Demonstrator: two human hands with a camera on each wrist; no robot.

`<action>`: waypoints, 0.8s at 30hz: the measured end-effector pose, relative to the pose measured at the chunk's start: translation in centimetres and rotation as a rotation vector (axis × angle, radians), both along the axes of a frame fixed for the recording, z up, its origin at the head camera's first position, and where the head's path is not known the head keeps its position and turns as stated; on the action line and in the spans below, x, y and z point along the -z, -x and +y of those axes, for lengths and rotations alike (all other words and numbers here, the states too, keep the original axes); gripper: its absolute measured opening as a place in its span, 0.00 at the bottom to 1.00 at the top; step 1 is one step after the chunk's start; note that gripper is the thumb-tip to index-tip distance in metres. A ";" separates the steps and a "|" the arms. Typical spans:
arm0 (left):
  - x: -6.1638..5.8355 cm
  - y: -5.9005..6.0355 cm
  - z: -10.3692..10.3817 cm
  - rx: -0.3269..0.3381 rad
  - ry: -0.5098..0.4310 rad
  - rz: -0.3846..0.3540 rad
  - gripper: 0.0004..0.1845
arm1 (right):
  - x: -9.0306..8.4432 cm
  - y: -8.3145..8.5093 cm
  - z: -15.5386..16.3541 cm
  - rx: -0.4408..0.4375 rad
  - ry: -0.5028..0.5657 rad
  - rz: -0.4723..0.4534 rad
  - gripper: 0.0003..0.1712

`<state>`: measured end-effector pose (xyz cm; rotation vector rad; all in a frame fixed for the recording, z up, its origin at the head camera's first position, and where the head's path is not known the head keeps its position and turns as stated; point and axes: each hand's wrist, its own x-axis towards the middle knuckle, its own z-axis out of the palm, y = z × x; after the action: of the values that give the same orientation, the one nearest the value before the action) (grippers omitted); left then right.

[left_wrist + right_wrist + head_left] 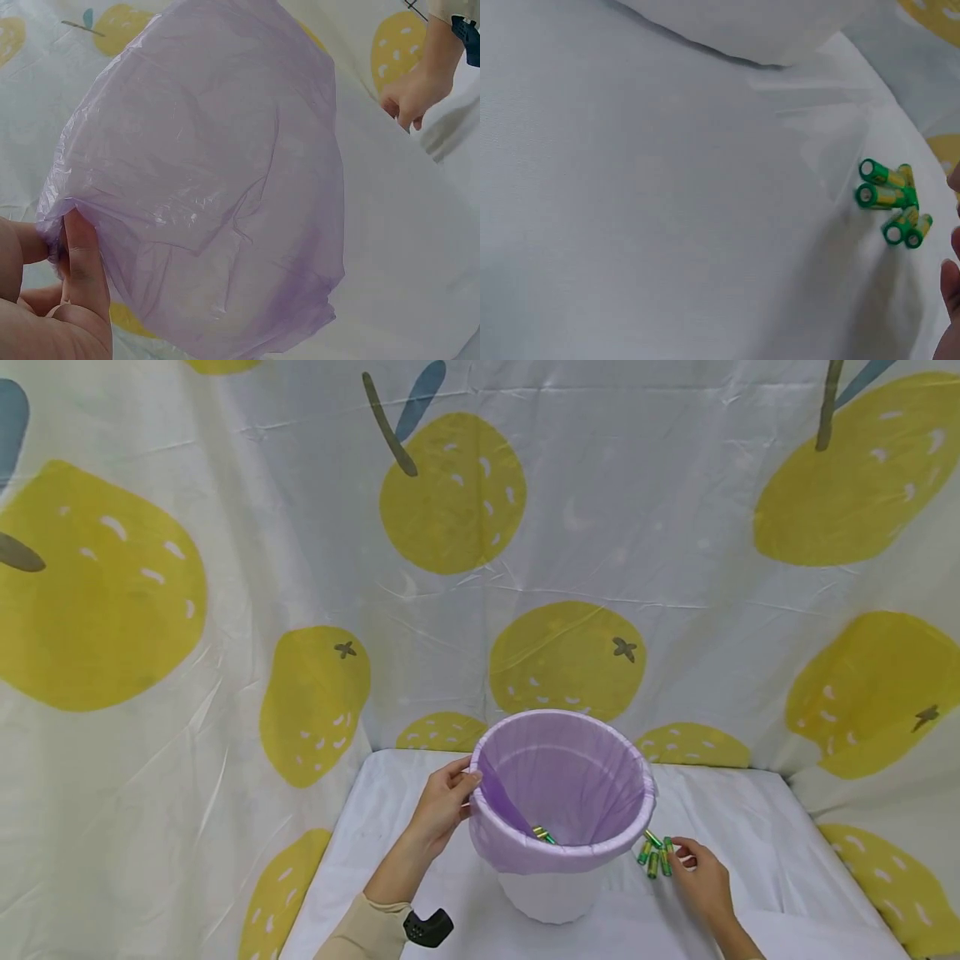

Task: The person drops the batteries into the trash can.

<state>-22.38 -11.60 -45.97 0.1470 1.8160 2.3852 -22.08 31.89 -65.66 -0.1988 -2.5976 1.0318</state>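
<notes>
Bin [551, 893] base hidden behind purple liner [570, 777]; battery [655, 856] labels unreadable.

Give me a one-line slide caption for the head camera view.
Left hand grips the purple-lined bin rim; right hand touches green batteries beside it.

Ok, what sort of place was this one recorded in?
Probably a makeshift recording booth rather than a lived-in room: a fruit-print cloth backdrop hangs on all sides of a small white-covered table, which holds only a purple-lined bin and some green batteries.
</notes>
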 end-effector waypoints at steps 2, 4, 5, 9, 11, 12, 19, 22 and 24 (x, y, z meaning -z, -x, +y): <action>0.0 0.0 0.0 0.002 0.002 0.003 0.28 | 1.0 -0.1 -0.2 0.046 0.034 -0.045 0.16; -0.1 0.0 0.0 0.000 0.000 0.003 0.28 | 1.9 -0.2 -0.5 0.092 0.066 -0.082 0.17; -0.1 0.0 0.0 0.000 0.000 0.005 0.28 | 2.3 -0.3 -0.7 0.107 0.075 -0.094 0.17; -0.1 0.0 0.0 0.002 -0.004 0.003 0.28 | 3.4 -0.4 -1.3 0.137 0.075 -0.121 0.19; 0.0 -0.1 0.0 0.008 -0.001 0.006 0.28 | 3.6 -0.4 -1.5 0.141 0.063 -0.123 0.19; 0.0 -0.1 0.0 0.009 -0.001 0.005 0.28 | 3.7 -0.5 -1.6 0.143 0.056 -0.122 0.20; 0.1 0.0 0.0 0.006 -0.010 0.005 0.28 | 3.8 -0.3 -2.2 0.191 0.032 -0.127 0.18; 0.1 0.0 -0.1 0.002 -0.010 0.002 0.28 | 3.6 -0.1 -2.5 0.210 0.051 -0.153 0.19; 0.1 0.0 -0.1 0.002 -0.008 -0.002 0.28 | 3.5 -0.2 -2.7 0.222 0.063 -0.162 0.19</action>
<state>-22.39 -11.67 -46.11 0.1471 1.8054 2.3908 -21.90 29.20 -69.21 -0.5943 -2.6107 1.0555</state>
